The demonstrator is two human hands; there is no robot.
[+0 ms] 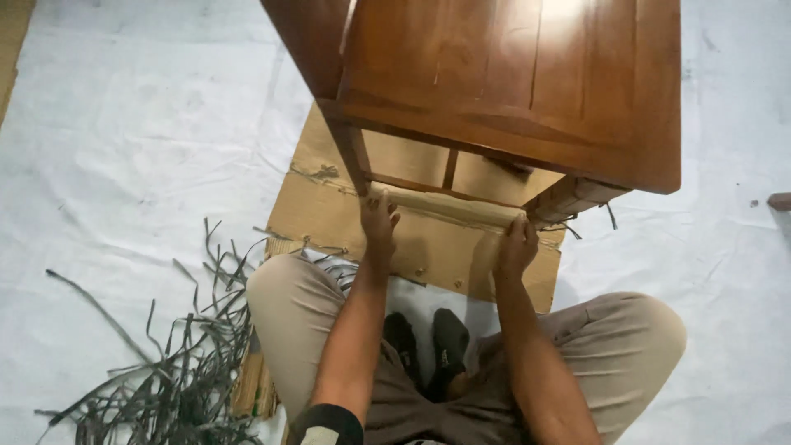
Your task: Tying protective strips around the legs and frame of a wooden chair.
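A: Two hands on one piece. The left hand (378, 216) and the right hand (517, 244) each close around an end of the pale rail (449, 208), a rounded bar that looks wrapped in brown paper or cardboard, running low across the front of the wooden table (527, 82).

B: Grip state?

A: Left hand: fingers curled over the top of the rail's left end, next to the table leg (356, 156). Right hand: wrapped around the right end, thumb side toward the camera. Both closed on it; neither palm shows.

B: Where does the piece sit?

A: The table stands on a flattened cardboard sheet (321, 198) over a white floor cloth (124, 124), just ahead of the person's crossed legs. A heap of cut grey strapping (165, 379) lies to the left of the knee.

B: Handling estimate?

A: Solid timber, so likely heavy and stiff; the varnished top looks slick and easy to scratch. The rail's covering is probably soft and could slide or tear. I judge the rail ends near the legs the firmest holds.
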